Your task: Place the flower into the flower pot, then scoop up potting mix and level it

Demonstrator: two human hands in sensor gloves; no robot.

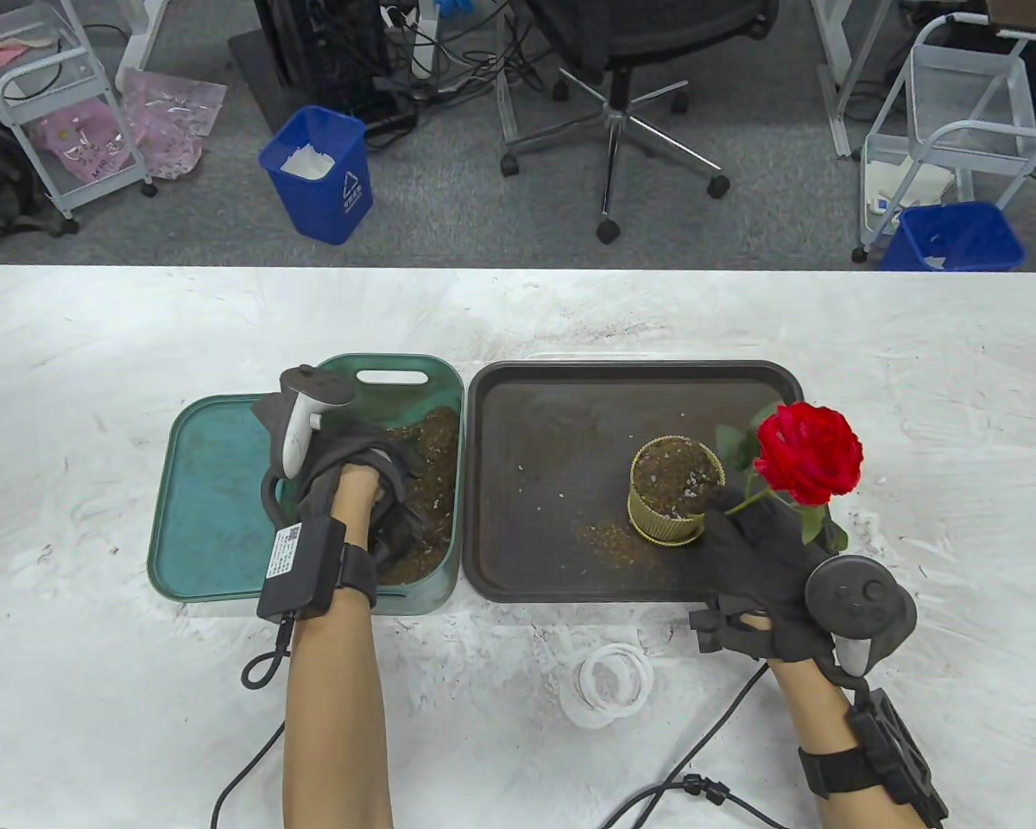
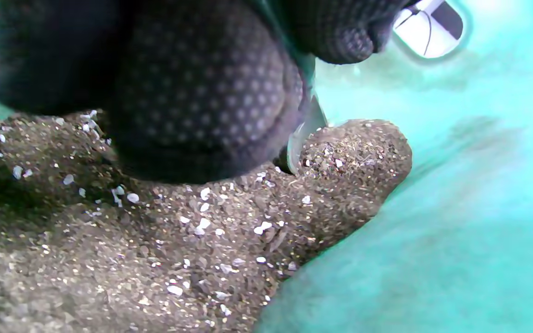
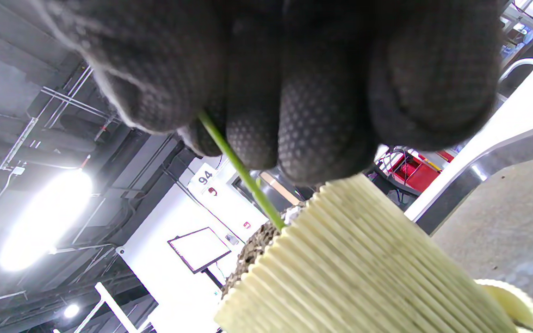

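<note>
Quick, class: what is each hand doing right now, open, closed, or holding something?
Left hand: closed on a scoop dug into the potting mix.
Right hand: pinching the flower by its stem, which goes into the flower pot.

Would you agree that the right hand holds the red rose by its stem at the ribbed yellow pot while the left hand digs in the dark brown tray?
Not quite: the left hand digs in the green tub of potting mix, not the dark brown tray, as the table view shows. The right hand does hold the red rose by its stem at the ribbed yellow pot.
</note>
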